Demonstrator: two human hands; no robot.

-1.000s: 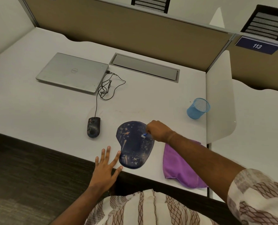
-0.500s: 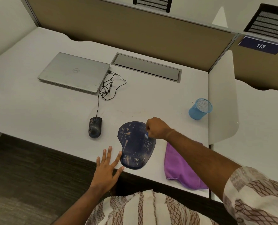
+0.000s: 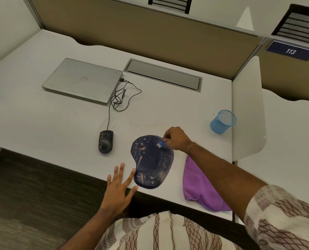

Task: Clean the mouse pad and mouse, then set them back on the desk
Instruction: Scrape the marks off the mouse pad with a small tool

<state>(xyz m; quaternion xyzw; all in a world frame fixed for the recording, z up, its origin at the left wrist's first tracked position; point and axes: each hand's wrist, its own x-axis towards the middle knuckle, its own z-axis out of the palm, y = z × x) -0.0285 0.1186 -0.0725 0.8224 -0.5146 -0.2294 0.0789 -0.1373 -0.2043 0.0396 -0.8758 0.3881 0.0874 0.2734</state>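
A dark blue mouse pad [image 3: 151,163], speckled with white and tan dirt, lies near the white desk's [image 3: 50,123] front edge. My right hand [image 3: 177,139] grips a small blue brush [image 3: 161,144] whose bristles touch the pad's upper right part. My left hand [image 3: 118,186] lies flat with fingers spread at the desk edge, its fingertips against the pad's lower left rim. A dark, dusty wired mouse [image 3: 105,141] sits on the desk left of the pad, apart from both hands.
A purple cloth [image 3: 200,186] lies right of the pad, overhanging the front edge. A blue mesh cup [image 3: 222,121] stands at the right by a white divider [image 3: 247,112]. A closed silver laptop [image 3: 83,80] and a coiled cable [image 3: 121,96] sit at the back left.
My right hand has slid the brush from the pad's middle right up toward its top right edge. My left hand has stayed at the pad's lower left.
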